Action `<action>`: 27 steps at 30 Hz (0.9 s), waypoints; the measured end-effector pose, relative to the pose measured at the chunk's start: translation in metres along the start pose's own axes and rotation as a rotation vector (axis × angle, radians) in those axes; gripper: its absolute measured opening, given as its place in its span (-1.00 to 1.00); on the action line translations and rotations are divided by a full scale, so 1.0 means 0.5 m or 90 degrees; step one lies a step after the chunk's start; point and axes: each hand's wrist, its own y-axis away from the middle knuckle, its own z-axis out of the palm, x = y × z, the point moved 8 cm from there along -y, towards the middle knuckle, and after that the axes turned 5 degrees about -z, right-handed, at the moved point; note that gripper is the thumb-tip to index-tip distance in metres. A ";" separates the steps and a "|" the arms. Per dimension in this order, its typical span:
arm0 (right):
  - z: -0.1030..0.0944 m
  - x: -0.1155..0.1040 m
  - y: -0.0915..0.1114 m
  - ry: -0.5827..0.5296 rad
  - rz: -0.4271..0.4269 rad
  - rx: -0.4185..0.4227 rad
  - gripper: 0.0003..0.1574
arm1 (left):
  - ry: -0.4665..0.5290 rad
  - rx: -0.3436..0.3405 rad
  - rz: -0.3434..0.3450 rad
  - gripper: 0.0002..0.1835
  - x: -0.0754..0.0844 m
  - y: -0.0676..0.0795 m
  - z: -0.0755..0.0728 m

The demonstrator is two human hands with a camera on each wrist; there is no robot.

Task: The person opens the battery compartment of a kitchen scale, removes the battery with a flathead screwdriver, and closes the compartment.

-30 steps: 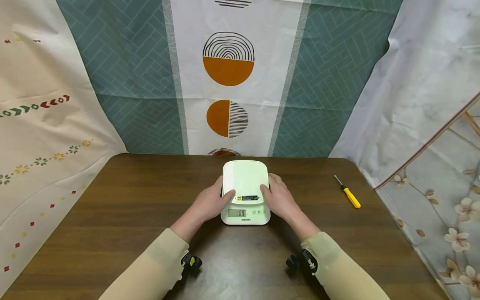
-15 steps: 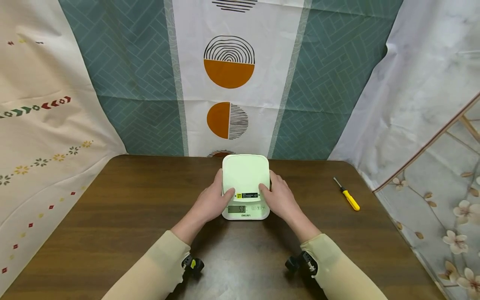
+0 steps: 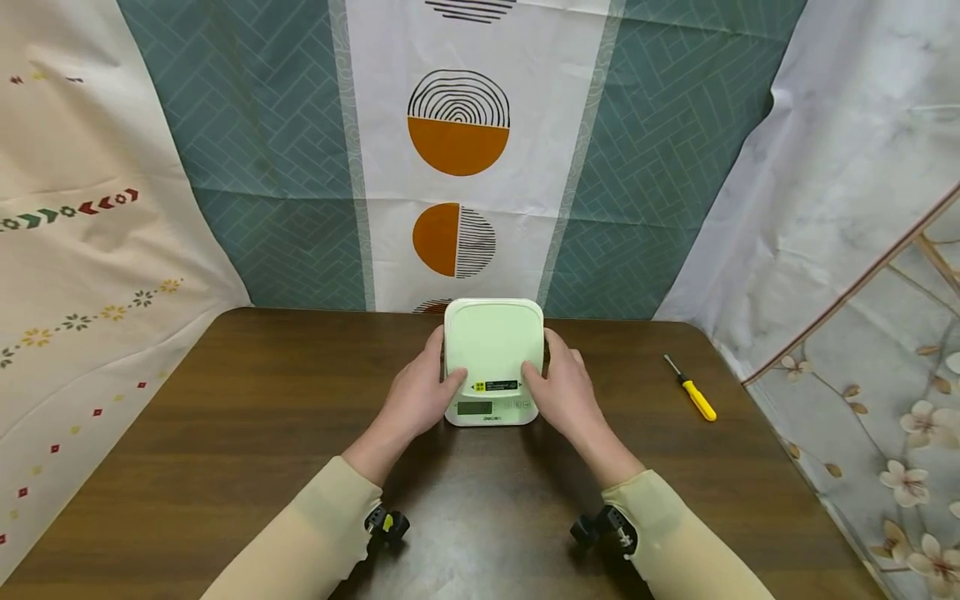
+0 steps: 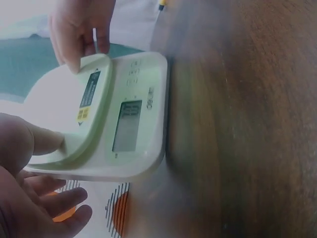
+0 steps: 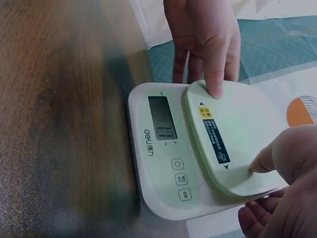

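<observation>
A pale green kitchen scale [image 3: 493,350] is held a little above the brown table [image 3: 225,433], its top face tipped toward me. My left hand [image 3: 420,396] grips its left edge and my right hand [image 3: 564,396] grips its right edge. Each thumb lies on the weighing platform and the fingers reach underneath. In the left wrist view the scale [image 4: 124,119] hangs clear of the wood, with my left thumb [image 4: 44,141] on the platform corner. The right wrist view shows the scale [image 5: 168,163] with its display lit and my right thumb [image 5: 277,153] on the platform.
A yellow-handled screwdriver [image 3: 692,392] lies on the table to the right of the hands. Patterned cloths hang behind the table and at both sides. Small cameras sit on both wrists [image 3: 386,525].
Both hands have lifted the scale off the table and carried it away from me, toward the back. Its top face has tipped up toward me.
</observation>
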 end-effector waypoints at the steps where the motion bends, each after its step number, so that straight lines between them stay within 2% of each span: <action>1: -0.003 -0.002 0.001 0.001 0.000 0.008 -0.16 | -0.006 0.011 0.007 -0.10 0.003 0.000 -0.003; 4: -0.009 -0.011 0.005 0.009 -0.010 0.025 -0.18 | -0.022 0.046 0.025 -0.16 0.011 0.000 -0.013; 9: -0.016 -0.025 0.014 0.017 -0.026 0.031 -0.21 | -0.037 0.079 0.048 -0.21 0.023 0.002 -0.019; 17: -0.025 -0.026 0.016 -0.017 -0.026 0.036 -0.41 | -0.044 0.133 0.092 -0.25 0.041 0.001 -0.029; 20: -0.024 -0.025 0.015 -0.026 -0.028 0.036 -0.46 | -0.048 0.148 0.092 -0.26 0.038 0.002 -0.033; 27: -0.020 -0.025 0.019 -0.058 -0.038 0.023 -0.17 | -0.058 0.133 0.059 -0.24 0.016 0.002 -0.027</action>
